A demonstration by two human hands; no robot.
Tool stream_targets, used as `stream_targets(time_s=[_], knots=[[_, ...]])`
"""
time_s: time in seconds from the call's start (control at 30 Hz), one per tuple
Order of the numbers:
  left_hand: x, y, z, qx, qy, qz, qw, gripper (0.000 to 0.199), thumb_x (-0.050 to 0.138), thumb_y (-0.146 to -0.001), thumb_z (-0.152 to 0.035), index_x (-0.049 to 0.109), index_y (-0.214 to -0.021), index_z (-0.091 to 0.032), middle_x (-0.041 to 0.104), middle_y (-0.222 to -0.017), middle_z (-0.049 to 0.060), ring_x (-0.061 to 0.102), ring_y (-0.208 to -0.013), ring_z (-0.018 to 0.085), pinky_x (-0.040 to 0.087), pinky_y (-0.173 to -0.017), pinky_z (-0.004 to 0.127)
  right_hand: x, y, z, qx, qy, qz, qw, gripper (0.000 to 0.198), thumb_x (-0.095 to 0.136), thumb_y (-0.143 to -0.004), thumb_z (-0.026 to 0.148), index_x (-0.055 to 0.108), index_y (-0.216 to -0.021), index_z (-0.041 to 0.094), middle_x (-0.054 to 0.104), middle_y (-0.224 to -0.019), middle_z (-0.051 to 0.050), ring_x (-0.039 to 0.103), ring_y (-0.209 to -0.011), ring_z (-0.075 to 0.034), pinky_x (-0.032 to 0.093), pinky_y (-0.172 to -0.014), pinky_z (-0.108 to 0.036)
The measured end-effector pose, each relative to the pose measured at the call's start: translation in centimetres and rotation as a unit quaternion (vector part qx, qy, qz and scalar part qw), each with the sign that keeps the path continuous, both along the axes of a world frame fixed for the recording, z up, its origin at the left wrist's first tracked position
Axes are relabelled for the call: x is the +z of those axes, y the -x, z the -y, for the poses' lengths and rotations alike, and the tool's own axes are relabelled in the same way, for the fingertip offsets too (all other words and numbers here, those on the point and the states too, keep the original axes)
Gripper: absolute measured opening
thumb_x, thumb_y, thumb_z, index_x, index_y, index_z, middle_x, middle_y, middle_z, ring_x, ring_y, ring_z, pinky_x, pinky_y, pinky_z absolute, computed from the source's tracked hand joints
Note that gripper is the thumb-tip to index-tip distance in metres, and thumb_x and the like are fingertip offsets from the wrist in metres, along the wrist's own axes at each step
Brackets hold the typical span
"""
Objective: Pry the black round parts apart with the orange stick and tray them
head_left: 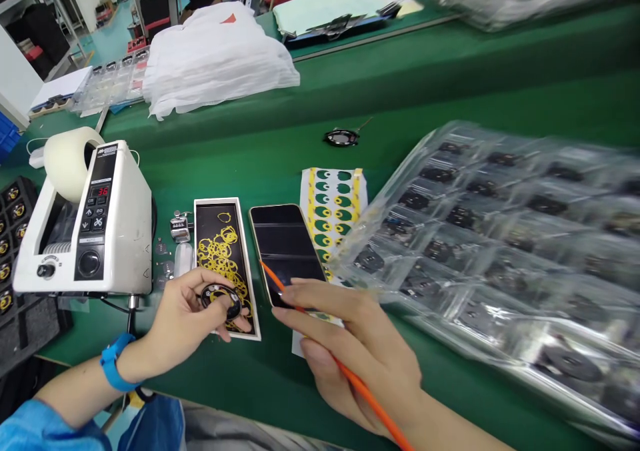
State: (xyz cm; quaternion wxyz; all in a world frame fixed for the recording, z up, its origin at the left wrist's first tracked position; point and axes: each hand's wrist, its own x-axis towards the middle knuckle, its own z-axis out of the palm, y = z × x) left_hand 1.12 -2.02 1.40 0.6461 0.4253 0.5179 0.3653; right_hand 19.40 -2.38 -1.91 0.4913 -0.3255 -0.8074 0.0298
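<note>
Holding a black round part point(231, 298) in my L hand point(185, 324) rn, pinched btwn thumb and fingers, over a white tray point(216, 201) of yellow rings point(220, 251). R hand point(360, 351) grips an orange stick point(370, 398) pen-style, tip near the L edge of a phone point(285, 238). Readable stuff: the tape dispenser point(125, 218) on the bench point(240, 151) shows a red 36 on its display point(103, 191); label point(107, 150) up top is too blurry tbh. Tally counter point(180, 226) digits, can't make 'em out. Abt the part: shiny black rim, some pale spots, tilted, partly hidden by my thumb. Yellow in the middle too, can't tell if that's the part or rings showing thru.
</note>
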Motion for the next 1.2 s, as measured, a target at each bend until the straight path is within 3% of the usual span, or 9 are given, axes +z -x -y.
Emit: stream_targets(time_s=[0.07, 0.17, 0.3, 0.47, 0.63, 0.8, 0.93, 1.07, 1.2], knots=[[-0.1, -0.2, 0.1, 0.012, -0.019, 0.015, 1.0, 0.022, 0.069, -0.073, -0.022, 0.061, -0.093, -0.015, 0.067, -0.075, 0.001, 0.064, -0.051, 0.009, 0.054, -0.05, 0.018, 0.0, 0.6, 0.0, -0.004, -0.018, 0.014, 1.0, 0.026, 0.033, -0.098, 0.012, 0.058, -0.097, 0.016, 0.061, -0.072, -0.007, 0.06, -0.066, -0.019, 0.052, -0.058, -0.031], [-0.4, -0.5, 0.5, 0.018, -0.05, 0.001, 0.999, 0.033, 0.068, -0.072, -0.016, 0.063, -0.105, -0.017, 0.07, -0.088, 0.004, 0.07, -0.069, 0.015, 0.058, -0.062, 0.022, 0.1, 1.4, 0.0, -0.03, 0.009, 0.058, 0.998, 0.021, 0.039, -0.094, 0.006, 0.057, -0.1, 0.014, 0.057, -0.063, -0.001, 0.053, -0.052, -0.014, 0.044, -0.048, -0.025], [-0.7, -0.6, 1.1, -0.003, -0.082, -0.049, 0.995, 0.043, 0.062, -0.073, -0.009, 0.063, -0.115, -0.018, 0.072, -0.102, 0.008, 0.071, -0.084, 0.018, 0.059, -0.072, 0.025, 0.1, 1.8, -0.1, -0.067, 0.036, 0.046, 0.996, 0.012, 0.048, -0.095, 0.012, 0.059, -0.093, 0.015, 0.058, -0.064, 0.0, 0.054, -0.051, -0.012, 0.04, -0.047, -0.023], [-1.4, -0.5, 2.0, -0.038, -0.113, -0.073, 0.99, 0.052, 0.053, -0.079, -0.008, 0.056, -0.129, -0.02, 0.067, -0.121, 0.009, 0.068, -0.1, 0.02, 0.056, -0.086, 0.027, -0.1, 1.9, -0.4, -0.061, 0.092, 0.029, 0.993, 0.012, 0.051, -0.095, 0.012, 0.06, -0.087, 0.014, 0.064, -0.071, -0.003, 0.06, -0.056, -0.012, 0.044, -0.049, -0.022], [-2.0, -0.3, 2.5, -0.071, -0.159, -0.118, 0.978, 0.053, 0.046, -0.088, -0.01, 0.047, -0.14, -0.021, 0.051, -0.144, 0.012, 0.064, -0.112, 0.023, 0.056, -0.09, 0.03, -0.1, 2.2, -0.4, -0.054, 0.119, 0.016, 0.991, 0.013, 0.05, -0.094, 0.011, 0.06, -0.086, 0.014, 0.064, -0.071, -0.002, 0.056, -0.052, -0.01, 0.042, -0.047, -0.021], [-2.3, -0.1, 2.6, -0.103, -0.229, -0.133, 0.959, 0.054, 0.046, -0.09, -0.01, 0.043, -0.142, -0.022, 0.048, -0.146, 0.012, 0.061, -0.118, 0.023, 0.055, -0.092, 0.031, -0.1, 2.2, -0.4, -0.044, 0.114, 0.0, 0.992, 0.014, 0.049, -0.092, 0.01, 0.057, -0.082, 0.016, 0.058, -0.066, 0.0, 0.052, -0.05, -0.01, 0.04, -0.046, -0.021], [-2.2, 0.1, 2.7, -0.105, -0.23, -0.139, 0.958, 0.05, 0.046, -0.091, -0.011, 0.045, -0.14, -0.022, 0.049, -0.145, 0.012, 0.062, -0.116, 0.023, 0.055, -0.094, 0.032, 0.0, 2.0, -0.5, 0.025, 0.144, -0.048, 0.988, 0.016, 0.05, -0.089, 0.008, 0.052, -0.077, 0.018, 0.052, -0.063, 0.003, 0.047, -0.049, -0.008, 0.038, -0.046, -0.019], [-2.2, 0.2, 2.3, -0.069, -0.184, -0.132, 0.972, 0.046, 0.047, -0.092, -0.014, 0.049, -0.136, -0.023, 0.059, -0.134, 0.011, 0.065, -0.111, 0.023, 0.057, -0.088, 0.031, 0.5, 1.8, -0.3, 0.101, 0.203, -0.098, 0.969, 0.018, 0.05, -0.085, 0.006, 0.048, -0.074, 0.02, 0.049, -0.062, 0.005, 0.043, -0.048, -0.007, 0.035, -0.044, -0.018], [-1.8, 0.4, 1.1, 0.025, -0.166, -0.046, 0.985, 0.035, 0.051, -0.09, -0.014, 0.056, -0.123, -0.022, 0.062, -0.128, 0.008, 0.058, -0.121, 0.023, 0.053, -0.097, 0.032, 1.0, 1.3, -0.5, 0.115, 0.25, -0.124, 0.953, 0.019, 0.048, -0.087, 0.009, 0.045, -0.073, 0.021, 0.045, -0.061, 0.005, 0.043, -0.048, -0.009, 0.034, -0.043, -0.019]])
